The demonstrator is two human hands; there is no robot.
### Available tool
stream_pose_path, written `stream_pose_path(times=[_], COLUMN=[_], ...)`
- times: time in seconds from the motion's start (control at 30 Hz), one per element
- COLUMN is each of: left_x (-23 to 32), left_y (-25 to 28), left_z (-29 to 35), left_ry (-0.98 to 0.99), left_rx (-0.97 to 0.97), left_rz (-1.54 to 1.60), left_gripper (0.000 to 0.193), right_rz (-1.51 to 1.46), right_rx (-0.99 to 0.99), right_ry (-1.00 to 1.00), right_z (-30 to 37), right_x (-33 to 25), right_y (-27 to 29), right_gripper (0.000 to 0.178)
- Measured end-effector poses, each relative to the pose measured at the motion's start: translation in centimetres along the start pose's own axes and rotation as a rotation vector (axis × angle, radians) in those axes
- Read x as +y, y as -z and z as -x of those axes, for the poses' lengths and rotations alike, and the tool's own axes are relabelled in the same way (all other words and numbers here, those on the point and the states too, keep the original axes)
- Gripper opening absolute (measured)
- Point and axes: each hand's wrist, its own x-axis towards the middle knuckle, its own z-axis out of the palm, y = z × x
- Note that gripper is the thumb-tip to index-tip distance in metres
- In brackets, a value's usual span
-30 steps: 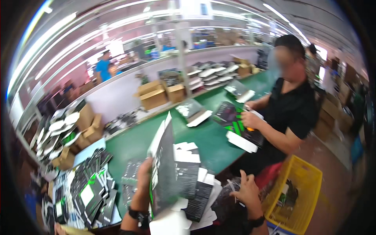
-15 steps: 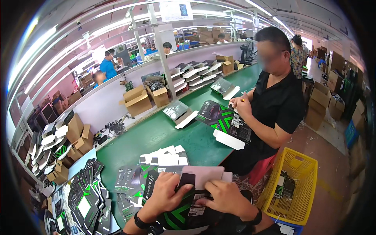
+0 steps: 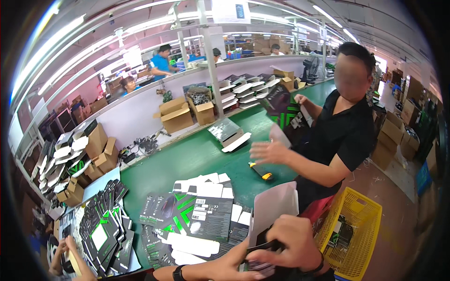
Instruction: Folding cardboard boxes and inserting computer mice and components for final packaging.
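A black carton with a pale inner flap (image 3: 276,206) stands partly opened out before me, at the lower right. My left hand (image 3: 227,266) grips its side from the left, thumb near the dark edge. My right hand (image 3: 293,236) is closed over its top, fingers curled on a dark flap. The carton's lower part is hidden by my hands. To the left lies a pile of flat black-and-green cartons (image 3: 211,218) with white flaps. Across the bench, a co-worker holds a flat carton (image 3: 283,110) raised in one hand, the other hand (image 3: 272,152) stretched out.
A yellow-and-black cutter (image 3: 260,171) lies on the green bench (image 3: 183,164). One more carton (image 3: 227,133) lies farther back. Fanned cartons (image 3: 105,229) are at lower left, beside another person's hands (image 3: 68,257). A yellow crate (image 3: 351,234) stands at right; brown boxes (image 3: 174,114) line the wall.
My hands and carton have moved right, and the carton's pale flap now stands up. The co-worker has raised their carton; the cutter now lies on the bench. A carton's printed side shows atop the pile.
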Motion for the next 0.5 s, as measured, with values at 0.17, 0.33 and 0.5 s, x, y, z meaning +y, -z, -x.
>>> stream_pose_path(times=[0.17,0.33,0.5], left_x=[-1.4,-5.4,-6.8], left_y=[-0.3,1.2,1.2], left_z=[1.6,6.1,7.1], left_ry=[0.090,0.239,0.355], left_rx=[0.222,0.621,0.691], left_rz=[0.242,0.698,0.685], left_gripper=[0.021,0.067,0.065], right_rz=[0.204,0.129,-0.980], right_rx=[0.038,0.456,0.043], right_ry=[0.078,-0.641,-1.001], right_z=[0.2,5.5,12.3], right_x=[-0.1,1.8,5.2], right_y=[-3.5,-4.2,-6.7], right_gripper=[0.045,0.056,0.104])
